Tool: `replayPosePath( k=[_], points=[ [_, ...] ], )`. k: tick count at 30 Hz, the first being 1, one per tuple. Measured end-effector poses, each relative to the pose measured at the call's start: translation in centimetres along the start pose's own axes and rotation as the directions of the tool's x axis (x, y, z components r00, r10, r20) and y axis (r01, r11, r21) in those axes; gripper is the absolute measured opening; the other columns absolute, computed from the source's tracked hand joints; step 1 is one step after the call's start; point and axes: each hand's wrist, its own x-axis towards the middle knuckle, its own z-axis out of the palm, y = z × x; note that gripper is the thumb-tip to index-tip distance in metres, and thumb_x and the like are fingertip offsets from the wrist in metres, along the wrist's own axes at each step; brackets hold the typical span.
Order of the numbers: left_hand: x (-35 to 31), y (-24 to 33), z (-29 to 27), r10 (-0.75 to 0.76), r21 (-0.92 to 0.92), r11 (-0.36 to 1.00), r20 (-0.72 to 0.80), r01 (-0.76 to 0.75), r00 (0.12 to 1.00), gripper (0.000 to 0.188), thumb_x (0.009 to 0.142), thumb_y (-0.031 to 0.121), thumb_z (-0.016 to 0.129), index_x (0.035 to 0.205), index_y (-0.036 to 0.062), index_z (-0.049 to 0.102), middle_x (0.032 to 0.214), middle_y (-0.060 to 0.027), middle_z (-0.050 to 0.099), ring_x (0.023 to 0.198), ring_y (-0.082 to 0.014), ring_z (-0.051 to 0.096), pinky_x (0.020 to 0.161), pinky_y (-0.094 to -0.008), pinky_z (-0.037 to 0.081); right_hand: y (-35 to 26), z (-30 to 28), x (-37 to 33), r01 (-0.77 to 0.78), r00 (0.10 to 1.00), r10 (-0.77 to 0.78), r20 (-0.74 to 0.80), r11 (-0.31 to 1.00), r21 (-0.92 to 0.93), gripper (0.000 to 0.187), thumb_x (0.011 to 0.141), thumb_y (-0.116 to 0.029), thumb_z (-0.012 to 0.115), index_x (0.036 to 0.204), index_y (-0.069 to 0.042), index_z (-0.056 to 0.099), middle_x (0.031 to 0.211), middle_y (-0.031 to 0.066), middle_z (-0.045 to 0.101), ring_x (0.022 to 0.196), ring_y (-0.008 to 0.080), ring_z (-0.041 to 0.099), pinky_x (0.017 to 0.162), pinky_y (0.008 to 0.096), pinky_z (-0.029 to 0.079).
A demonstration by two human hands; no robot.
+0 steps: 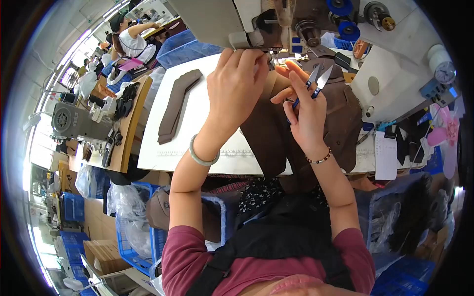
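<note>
A sewing machine (210, 22) stood at upper centre. Brown material (264, 130) lay below it, long axis toward lower centre, right of the left hand (233, 89), grip undeterminable, and nearer the right hand (308, 111), which held scissors (322, 81).

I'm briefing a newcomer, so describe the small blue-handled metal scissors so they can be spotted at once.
Start at the white sewing table beneath the large pale-grey machine. Find the person's right hand, with a dark beaded bracelet at the wrist. It holds the small blue-handled metal scissors, blades spread and pointing up and rightward, their silver shine distinct from the dark brown material behind.
</note>
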Motion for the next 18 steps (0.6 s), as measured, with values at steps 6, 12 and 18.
replayPosePath(
  k=[6, 12, 18],
  points=[
    [0.5, -0.3, -0.4, 0.015, -0.003, 1.0, 0.013, -0.015, 1.0, 0.009, 0.072, 0.011, 0.068, 0.072, 0.0079, 0.059, 0.065, -0.0015, 0.06, 0.062, -0.0183, 0.056, 0.046, -0.0295, 0.044, 0.0, 0.4, 1.1, -0.02, 0.998, 0.018, 0.064, 0.999, 0.036, 0.035, 0.093, -0.02, 0.051, 0.12, 0.002, 0.052, 0.104, 0.0128, 0.063, 0.059, 0.0112, 0.061, 0.032, 0.0161, 0.024],
    [0.8, -0.2, -0.8, -0.012, -0.028, 1.0, 0.071, 0.014, 0.997, 0.008, 0.072, 0.012, 0.068, 0.072, 0.0075, 0.062, 0.066, -0.0021, 0.061, 0.065, -0.019, 0.056, 0.05, -0.031, 0.046, 0.5, 0.6, 2.0, -0.052, 0.997, 0.047, 0.055, 0.995, 0.09, 0.032, 0.092, -0.021, 0.054, 0.115, 0.001, 0.056, 0.093, 0.0122, 0.064, 0.054, 0.0143, 0.061, 0.03, 0.0171, 0.025],
    [0.8, 0.1, -0.8, -0.032, 0.01, 0.999, 0.065, 0.032, 0.997, 0.008, 0.072, 0.013, 0.068, 0.072, 0.0074, 0.063, 0.066, -0.0024, 0.061, 0.066, -0.0191, 0.057, 0.05, -0.0309, 0.046, 0.8, 1.1, 2.3, -0.071, 0.996, 0.065, 0.056, 0.99, 0.12, 0.029, 0.091, -0.021, 0.056, 0.109, 0.001, 0.06, 0.086, 0.0109, 0.064, 0.05, 0.0124, 0.057, 0.031, 0.0173, 0.024]
  ],
)
